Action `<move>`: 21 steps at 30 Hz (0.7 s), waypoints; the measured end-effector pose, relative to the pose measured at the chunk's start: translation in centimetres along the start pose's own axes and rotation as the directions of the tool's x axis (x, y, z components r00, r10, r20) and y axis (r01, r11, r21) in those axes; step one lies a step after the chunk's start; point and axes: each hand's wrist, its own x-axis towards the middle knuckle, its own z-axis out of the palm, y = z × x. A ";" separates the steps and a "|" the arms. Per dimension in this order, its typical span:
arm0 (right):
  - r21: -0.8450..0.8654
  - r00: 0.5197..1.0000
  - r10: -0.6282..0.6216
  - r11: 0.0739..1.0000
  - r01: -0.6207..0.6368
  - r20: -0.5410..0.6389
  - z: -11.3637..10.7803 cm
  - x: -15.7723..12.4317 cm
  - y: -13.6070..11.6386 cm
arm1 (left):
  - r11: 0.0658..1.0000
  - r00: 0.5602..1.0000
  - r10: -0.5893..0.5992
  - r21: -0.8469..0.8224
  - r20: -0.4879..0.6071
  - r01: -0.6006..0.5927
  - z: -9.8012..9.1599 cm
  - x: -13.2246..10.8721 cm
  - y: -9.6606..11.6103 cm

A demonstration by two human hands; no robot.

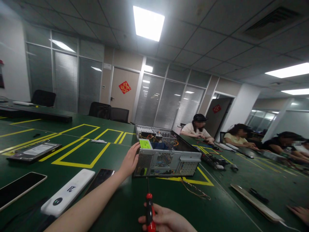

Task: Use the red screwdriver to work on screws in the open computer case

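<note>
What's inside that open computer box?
Inside the computer case, coloured wires, a green label and a metal frame at the back show. Its near wall hides the bottom, so lower parts cannot be seen. The left hand touches its corner; the right hand holds a screwdriver.

Here's my left forearm (pixel 96 199), long and slim, bare all the way to the wrist. Left hand (pixel 130 161) bare too, slender fingers. Right hand (pixel 169 222), bare, only knuckles and fingers showing.

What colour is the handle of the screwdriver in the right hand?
The screwdriver handle is red with black bands; the head view shows it.
</note>
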 end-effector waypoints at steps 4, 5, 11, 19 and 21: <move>-0.038 0.985 -0.040 0.999 0.034 -0.167 -0.6 0.5 0.5 | 1.000 1.000 0.001 -0.005 -0.004 -0.001 0.0 0.1 0.1; -0.022 0.973 -0.045 0.999 0.041 -0.225 -0.5 0.6 0.6 | 1.000 1.000 0.003 -0.009 -0.001 -0.003 0.0 0.1 0.1; 0.072 0.952 0.026 0.997 -0.004 -0.305 0.5 0.7 0.6 | 1.000 1.000 0.012 -0.011 -0.006 -0.012 -0.1 0.2 0.2; 0.118 0.986 0.034 0.993 -0.016 -0.160 0.9 -0.1 0.2 | 1.000 1.000 0.012 -0.004 -0.005 -0.012 -0.1 0.2 0.3; 0.117 0.995 0.021 0.993 -0.010 -0.094 1.3 -0.4 -0.1 | 1.000 1.000 0.009 -0.009 -0.004 -0.009 -0.2 0.3 0.4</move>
